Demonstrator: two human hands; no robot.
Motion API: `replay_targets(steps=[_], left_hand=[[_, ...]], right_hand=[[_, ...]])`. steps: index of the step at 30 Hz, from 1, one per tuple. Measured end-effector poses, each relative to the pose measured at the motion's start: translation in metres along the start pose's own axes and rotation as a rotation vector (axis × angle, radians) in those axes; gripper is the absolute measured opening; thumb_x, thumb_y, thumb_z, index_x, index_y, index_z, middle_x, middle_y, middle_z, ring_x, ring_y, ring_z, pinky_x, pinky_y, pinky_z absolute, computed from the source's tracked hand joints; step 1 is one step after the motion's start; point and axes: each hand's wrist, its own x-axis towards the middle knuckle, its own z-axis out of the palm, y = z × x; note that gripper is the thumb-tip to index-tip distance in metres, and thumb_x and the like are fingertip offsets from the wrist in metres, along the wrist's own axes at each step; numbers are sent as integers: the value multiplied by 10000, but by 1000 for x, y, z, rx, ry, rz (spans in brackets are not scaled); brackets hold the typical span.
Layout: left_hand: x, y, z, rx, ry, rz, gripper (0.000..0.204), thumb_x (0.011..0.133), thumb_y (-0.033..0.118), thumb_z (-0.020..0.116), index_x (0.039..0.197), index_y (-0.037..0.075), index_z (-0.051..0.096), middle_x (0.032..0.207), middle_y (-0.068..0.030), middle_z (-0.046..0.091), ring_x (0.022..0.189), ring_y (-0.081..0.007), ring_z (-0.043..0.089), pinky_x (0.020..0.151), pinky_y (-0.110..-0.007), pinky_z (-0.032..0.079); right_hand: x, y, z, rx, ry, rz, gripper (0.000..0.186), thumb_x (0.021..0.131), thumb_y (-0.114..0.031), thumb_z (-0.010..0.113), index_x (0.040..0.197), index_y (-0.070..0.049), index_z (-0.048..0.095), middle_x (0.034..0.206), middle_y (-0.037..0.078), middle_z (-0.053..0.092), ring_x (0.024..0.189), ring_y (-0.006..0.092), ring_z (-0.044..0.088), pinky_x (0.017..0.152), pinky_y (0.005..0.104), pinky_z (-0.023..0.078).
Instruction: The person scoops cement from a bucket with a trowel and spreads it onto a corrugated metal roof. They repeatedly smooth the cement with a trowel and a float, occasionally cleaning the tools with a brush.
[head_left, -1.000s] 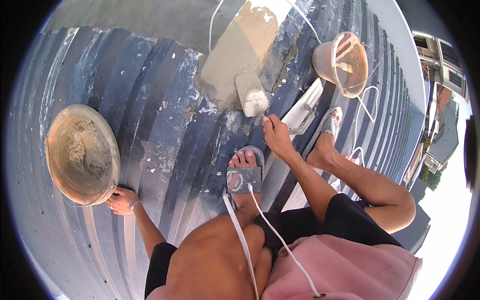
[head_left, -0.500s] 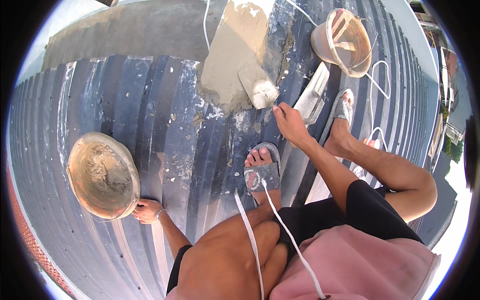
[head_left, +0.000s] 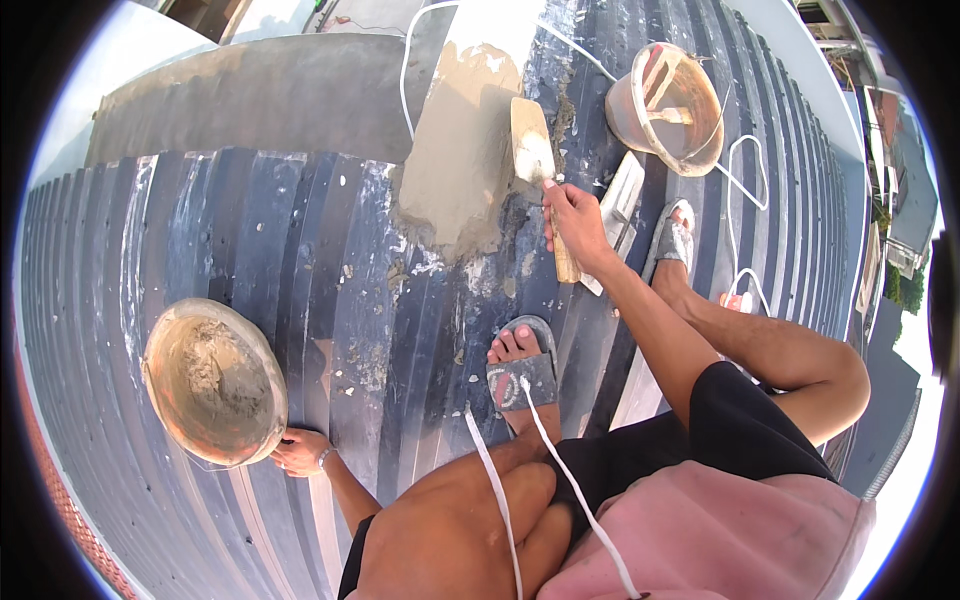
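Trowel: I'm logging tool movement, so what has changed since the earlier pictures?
The right hand, gripping the trowel, has moved it up to the right edge of the mortar patch. Nothing was let go. The left hand stays at the mortar bucket.

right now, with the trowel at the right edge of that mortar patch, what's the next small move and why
Probably the right hand should bring the trowel down to the near edge of the mortar patch and smooth it: that edge looks ragged, the middle looks fairly even, and the blade is already close by.
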Motion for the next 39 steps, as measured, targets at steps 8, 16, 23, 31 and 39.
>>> replay_targets(steps=[8,16,23,31,39], left_hand=[[-5,10,2,-24,-78,-3,628,1106,585,396,1411,121,689,1470,-71,656,1278,-320,612,1049,-498,451],[0,2,1,1,-51,-7,644,1107,592,386,1424,115,680,1467,-78,659,1271,-328,614,1041,-504,454],[-5,0,19,-71,119,41,433,1036,454,456,1194,163,735,1223,-62,691,1137,-330,651,975,-532,470],[-1,7,-9,-40,-85,-2,535,1100,473,422,1496,180,631,1511,-49,626,1292,-342,612,1062,-545,459],[-8,19,-15,-141,75,111,320,1014,314,491,1137,136,727,1127,-82,696,1073,-353,649,965,-532,476]], right_hand=[[85,-10,-7,448,-39,133,501,1071,-568,640,1003,-74,590,805,21,572,640,146,573,572,350,545],[82,-3,-15,499,-266,257,472,1104,-565,576,1037,-98,565,798,-7,542,670,131,540,611,329,506],[79,-6,5,633,-233,249,445,1116,-534,572,1041,-95,561,820,4,535,684,141,536,608,332,514],[-39,33,18,662,-320,481,455,1124,-529,549,1016,-87,539,789,16,527,627,143,522,551,327,485],[-3,23,-8,809,-207,364,380,1097,-437,611,993,-77,546,779,16,529,587,136,508,513,326,470]])
